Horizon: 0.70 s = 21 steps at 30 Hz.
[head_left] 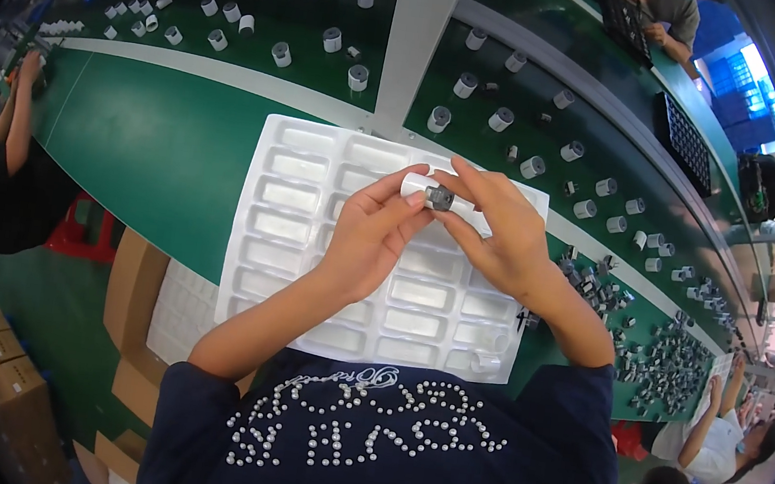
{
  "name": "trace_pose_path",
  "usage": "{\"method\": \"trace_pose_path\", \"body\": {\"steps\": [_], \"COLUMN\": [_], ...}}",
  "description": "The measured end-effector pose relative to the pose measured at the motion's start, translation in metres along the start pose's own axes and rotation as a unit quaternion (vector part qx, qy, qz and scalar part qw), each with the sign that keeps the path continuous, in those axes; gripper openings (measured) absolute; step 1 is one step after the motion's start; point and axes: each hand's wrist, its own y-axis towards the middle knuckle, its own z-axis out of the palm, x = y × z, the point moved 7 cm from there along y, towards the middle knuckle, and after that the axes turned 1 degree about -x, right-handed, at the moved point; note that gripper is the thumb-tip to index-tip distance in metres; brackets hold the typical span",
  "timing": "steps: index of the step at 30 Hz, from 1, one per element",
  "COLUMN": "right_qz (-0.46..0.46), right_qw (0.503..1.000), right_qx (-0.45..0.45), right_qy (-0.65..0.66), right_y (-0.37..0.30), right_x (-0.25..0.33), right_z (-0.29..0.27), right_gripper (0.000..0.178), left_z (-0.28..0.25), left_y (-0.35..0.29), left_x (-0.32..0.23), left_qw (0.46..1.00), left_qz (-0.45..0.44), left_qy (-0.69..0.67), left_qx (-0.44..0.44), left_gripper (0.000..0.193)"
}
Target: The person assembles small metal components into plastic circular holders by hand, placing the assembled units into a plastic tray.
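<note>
Above a white plastic tray (237, 253) with rows of oblong pockets, I hold a short white cylinder (417, 185) with a dark grey piece (441, 198) at its right end. My left hand (367, 235) pinches the white cylinder between thumb and fingers. Thumb and fingers of my right hand (508, 233) close around the dark grey end from the other side. How deep the grey piece sits in the cylinder I cannot tell. Small whitish cylinders (486, 362) lie in the tray's near right corner; most other visible pockets hold nothing.
Several white cylinders (281, 54) stand on the green shelf beyond a metal post (415, 42). Dark small parts (667, 368) lie heaped on the green table (158, 137) at right. Cardboard boxes (135, 288) stand at lower left. Other people work at both sides.
</note>
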Motion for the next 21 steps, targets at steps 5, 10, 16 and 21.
{"method": "trace_pose_path", "body": {"steps": [5,10,16,21], "right_qz": [-0.018,0.037,0.242,0.284], "right_qw": [0.999,0.997,0.942,0.890], "right_qx": [0.014,0.029,-0.146,-0.010], "right_qy": [-0.045,-0.068,-0.180,-0.356], "right_y": [-0.008,-0.018,-0.004,-0.071], "right_x": [-0.004,-0.031,-0.191,-0.418], "right_z": [0.005,-0.006,-0.088,-0.142], "right_gripper": [0.065,0.053,0.039,0.053], "left_z": [0.008,0.011,0.060,0.048], "left_y": [0.013,0.051,0.003,-0.069], "left_x": [0.011,0.050,0.112,0.166], "left_qw": [0.980,0.976,0.738,0.493], "left_qz": [0.072,-0.032,0.195,0.255], "left_qy": [0.185,0.206,0.580,0.647], "left_qx": [0.016,0.065,0.285,0.523], "left_gripper": [0.035,0.032,0.078,0.049]}}
